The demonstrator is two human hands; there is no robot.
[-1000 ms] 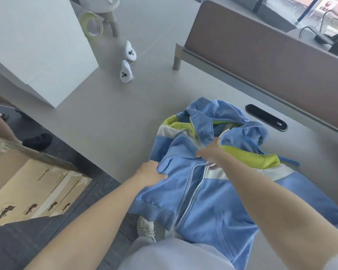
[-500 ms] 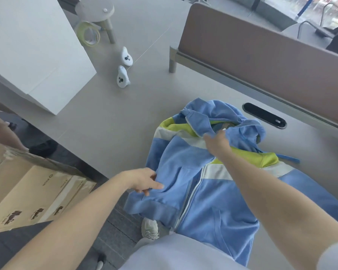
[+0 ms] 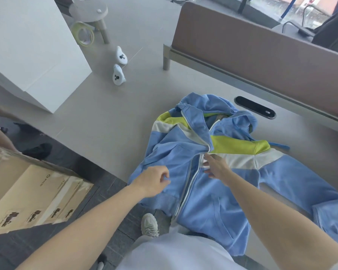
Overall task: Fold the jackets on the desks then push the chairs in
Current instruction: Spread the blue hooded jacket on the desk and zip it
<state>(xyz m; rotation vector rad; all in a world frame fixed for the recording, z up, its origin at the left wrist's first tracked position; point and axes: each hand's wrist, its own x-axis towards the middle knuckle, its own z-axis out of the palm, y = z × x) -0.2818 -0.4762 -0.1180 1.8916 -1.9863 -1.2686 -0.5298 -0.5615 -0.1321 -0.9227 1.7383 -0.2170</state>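
Since half a second ago the right hand (image 3: 216, 167) has come back from the hood (image 3: 207, 106) to the chest of the jacket (image 3: 213, 201), and the left hand (image 3: 154, 180) has slid further in over the left front panel. The right hand is spread flat, fingers apart, gripping nothing. The left hand's fingers are curled against the cloth, and whether they pinch it cannot be told.

The jacket lies face up on the desk (image 3: 105, 114) in the lower centre and right of the frame, its hem hanging over the near edge. Its long axis runs from the hood at the upper centre down to the hem, with the zip (image 3: 189, 184) passing between the two hands. The bunched left panel is nearer the left hand, and the sleeve (image 3: 300, 182) spread toward the lower right is nearer the right hand, so each side would likely fold in toward the zip.
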